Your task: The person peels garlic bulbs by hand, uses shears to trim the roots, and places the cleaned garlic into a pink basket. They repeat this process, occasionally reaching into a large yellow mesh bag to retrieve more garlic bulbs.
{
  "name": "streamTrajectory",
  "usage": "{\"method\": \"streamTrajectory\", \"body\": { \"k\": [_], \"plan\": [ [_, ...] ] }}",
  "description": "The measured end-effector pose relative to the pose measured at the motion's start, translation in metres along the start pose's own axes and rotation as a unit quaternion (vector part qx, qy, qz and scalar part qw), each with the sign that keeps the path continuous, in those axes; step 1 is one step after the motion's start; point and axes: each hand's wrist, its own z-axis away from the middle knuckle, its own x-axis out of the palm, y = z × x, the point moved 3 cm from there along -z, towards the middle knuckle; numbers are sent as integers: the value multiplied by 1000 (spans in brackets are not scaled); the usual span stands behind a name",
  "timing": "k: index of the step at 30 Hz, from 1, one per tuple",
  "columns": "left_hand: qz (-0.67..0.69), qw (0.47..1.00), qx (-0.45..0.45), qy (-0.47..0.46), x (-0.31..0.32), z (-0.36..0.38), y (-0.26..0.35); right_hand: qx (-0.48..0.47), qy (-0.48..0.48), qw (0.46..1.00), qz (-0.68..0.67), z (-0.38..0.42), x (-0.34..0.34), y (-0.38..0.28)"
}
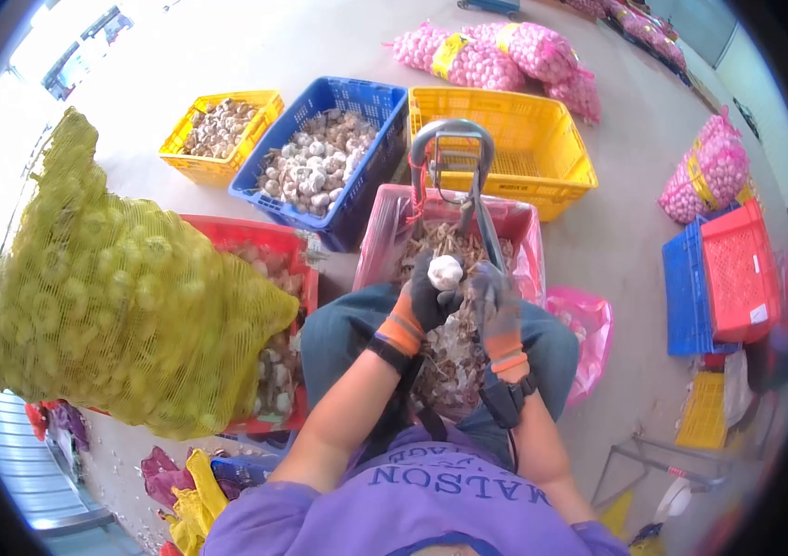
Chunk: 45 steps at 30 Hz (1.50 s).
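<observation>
Holding: left hand (429, 298), closed on garlic bulb (446, 272), frame centre
Garlic bulb: white, roundish
Right hand (498, 310): blurred, just beside; cannot tell if gripping

We see a papery garlic bulb (446, 272), a smooth metal handle (454, 128), a rough mesh sack (125, 315), a plastic crate (292, 216) and a matt cloth shirt (412, 514).
</observation>
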Motion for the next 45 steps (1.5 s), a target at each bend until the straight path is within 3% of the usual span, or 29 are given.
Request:
{"method": "streamTrajectory", "body": {
  "k": [2,4,6,9,10,11,13,14,15,17,19,22,23,25,26,27,28,29,30,31,32,34,35,36,37,39,41,43,45],
  "plan": [
    [-25,1000,15,-2,3,6,-15,39,-36,998,30,10,12,-7],
    [-190,966,88,149,22,20,-23,154,-127,980,-10,17,17,-2],
    [-312,914,113,234,27,32,-23,122,-103,987,-13,24,17,5],
    [-397,882,133,218,30,43,-30,107,-63,991,-59,27,16,17],
    [-361,898,132,213,34,47,-29,206,-80,937,-270,28,18,22],
    [-362,897,135,217,30,49,-28,295,-94,828,-467,31,22,24],
    [-272,952,96,102,21,49,-30,343,-110,845,-395,37,24,33],
    [-236,957,103,131,15,45,-35,244,-53,922,-294,36,30,49],
    [-229,958,117,129,16,48,-35,289,-100,875,-375,37,29,44],
    [-469,815,302,159,-13,34,-35,398,-176,750,-498,43,25,34],
    [-653,624,347,252,6,58,-33,383,-196,817,-385,40,16,4],
    [-555,703,408,173,48,86,-15,393,-204,802,-402,36,4,-23],
    [-555,701,408,182,56,95,-6,368,-191,831,-371,34,-2,-17],
    [-543,625,538,157,71,126,29,356,-144,827,-411,26,-30,-21],
    [-554,612,525,206,66,144,51,181,-88,951,-233,29,-52,15],
    [-565,596,511,253,60,166,71,168,-44,945,-277,27,-73,31],
    [-472,697,436,319,45,183,85,151,-2,936,-319,24,-93,47],
    [-548,603,456,359,3,196,108,293,24,770,-567,18,-112,44],
    [-682,461,393,410,-21,217,116,294,32,771,-564,20,-121,57],
    [-764,378,314,418,-72,234,116,290,90,779,-548,24,-137,78],
    [-852,281,91,433,-100,254,108,281,157,789,-524,33,-160,99],
    [-938,67,-51,336,-113,261,85,294,197,836,-419,71,-177,141],
    [-928,92,42,359,-159,272,87,304,199,858,-362,92,-178,165],
    [-865,195,-196,419,-127,254,92,312,188,881,-301,114,-177,188],
    [-894,166,-152,386,-161,270,93,319,163,903,-238,135,-174,210],
    [-902,88,-228,355,-152,273,89,276,76,958,-31,163,-167,233],
    [-919,49,-214,328,-144,272,86,192,-32,951,240,179,-159,234],
    [-928,9,-204,312,-139,277,88,232,-7,954,188,153,-163,179],
    [-946,46,-124,296,-134,283,90,234,149,933,230,148,-171,160]
  ]
}}
